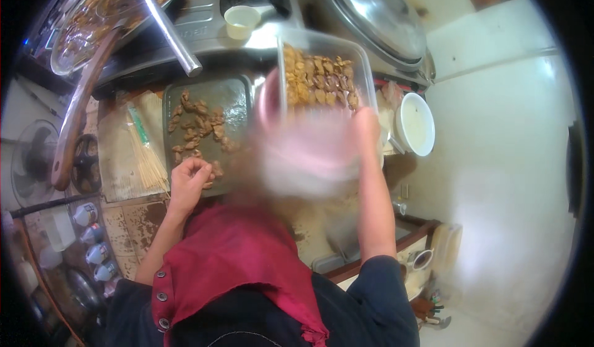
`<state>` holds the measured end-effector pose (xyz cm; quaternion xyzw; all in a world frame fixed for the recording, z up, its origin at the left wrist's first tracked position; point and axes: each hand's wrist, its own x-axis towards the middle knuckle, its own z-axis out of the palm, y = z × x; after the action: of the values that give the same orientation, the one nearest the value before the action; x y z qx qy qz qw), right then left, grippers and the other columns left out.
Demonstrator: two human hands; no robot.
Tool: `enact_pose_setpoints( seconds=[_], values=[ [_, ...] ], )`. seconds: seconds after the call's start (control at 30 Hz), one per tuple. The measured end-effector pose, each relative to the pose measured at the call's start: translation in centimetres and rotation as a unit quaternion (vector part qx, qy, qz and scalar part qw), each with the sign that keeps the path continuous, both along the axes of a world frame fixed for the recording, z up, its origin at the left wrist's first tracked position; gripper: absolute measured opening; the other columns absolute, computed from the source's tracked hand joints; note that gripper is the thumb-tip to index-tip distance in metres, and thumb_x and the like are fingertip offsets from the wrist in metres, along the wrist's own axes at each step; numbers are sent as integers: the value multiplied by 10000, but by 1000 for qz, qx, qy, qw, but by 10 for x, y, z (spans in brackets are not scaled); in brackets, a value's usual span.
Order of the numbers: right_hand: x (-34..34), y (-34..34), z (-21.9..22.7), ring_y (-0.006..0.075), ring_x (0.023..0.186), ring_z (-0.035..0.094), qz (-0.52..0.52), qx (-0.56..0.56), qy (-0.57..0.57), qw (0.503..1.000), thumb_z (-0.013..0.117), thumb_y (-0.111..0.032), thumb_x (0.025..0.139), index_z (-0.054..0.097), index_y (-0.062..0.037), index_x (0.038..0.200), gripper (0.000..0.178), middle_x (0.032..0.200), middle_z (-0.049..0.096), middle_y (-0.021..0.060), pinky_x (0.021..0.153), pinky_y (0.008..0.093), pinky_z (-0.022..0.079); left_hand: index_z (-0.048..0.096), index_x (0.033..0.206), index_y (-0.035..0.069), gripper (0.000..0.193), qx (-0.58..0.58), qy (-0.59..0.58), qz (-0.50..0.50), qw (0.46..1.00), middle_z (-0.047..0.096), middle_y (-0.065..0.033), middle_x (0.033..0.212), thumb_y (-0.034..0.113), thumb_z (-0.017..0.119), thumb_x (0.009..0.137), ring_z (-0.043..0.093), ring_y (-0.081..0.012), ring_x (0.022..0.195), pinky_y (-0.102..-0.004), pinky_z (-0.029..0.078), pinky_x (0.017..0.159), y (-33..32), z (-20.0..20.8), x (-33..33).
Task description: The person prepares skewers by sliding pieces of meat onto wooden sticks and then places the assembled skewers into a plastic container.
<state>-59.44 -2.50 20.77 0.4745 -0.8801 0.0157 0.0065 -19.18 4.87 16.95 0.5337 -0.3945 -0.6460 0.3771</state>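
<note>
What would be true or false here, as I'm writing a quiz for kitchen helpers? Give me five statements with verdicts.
1. The left hand is at the near edge of the tray. True.
2. The sticks lie right of the tray. False: the sticks lie left of it.
3. The box holds brown pieces in rows. True.
4. The apron is green. False: the apron is dark red.
5. The cup is on the stove. True.
</note>
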Motion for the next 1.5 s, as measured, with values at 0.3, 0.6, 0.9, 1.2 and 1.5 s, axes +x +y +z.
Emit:
enact_pose_setpoints(
  seconds=[0.3,0.6,0.9,1.2,1.5],
  values=[
    [9,1,-3,344,859,664,93,41,22,995,533,-120,802,712,-47,861,201,880,682,181,713,432,534,579,877,3,104,14,8,-3,1000,586,-10,794,105,583,895,586,-100,706,-234,472,648,-2,-8,6],
    [10,-4,-10,288,875,676,159,111,89,977,531,-121,815,723,-94,888,207,905,698,121,702,392,548,583,892,-4,98,8,-9,-17,1000,588,-15,809,94,582,893,590,-95,700,-233,497,664,-1,-19,12],
    [1,-6,-32,249,831,689,168,97,140,971,557,-126,809,732,-118,841,178,855,706,87,655,352,551,599,853,10,104,-31,-50,5,998,601,-13,721,111,609,872,563,-61,654,-200,440,573,2,-30,28],
    [11,-6,-14,258,804,689,177,102,122,971,550,-125,793,732,-119,808,183,850,705,94,632,360,544,570,865,10,123,-1,-89,-8,996,619,-39,740,128,583,896,535,-83,644,-211,428,584,6,-31,27],
    [27,6,23,295,820,675,89,30,37,995,533,-131,801,710,-62,801,190,869,691,145,700,425,529,599,868,28,107,12,-70,26,997,617,-28,743,134,610,859,547,-87,674,-230,443,592,11,-36,37]
  ],
)
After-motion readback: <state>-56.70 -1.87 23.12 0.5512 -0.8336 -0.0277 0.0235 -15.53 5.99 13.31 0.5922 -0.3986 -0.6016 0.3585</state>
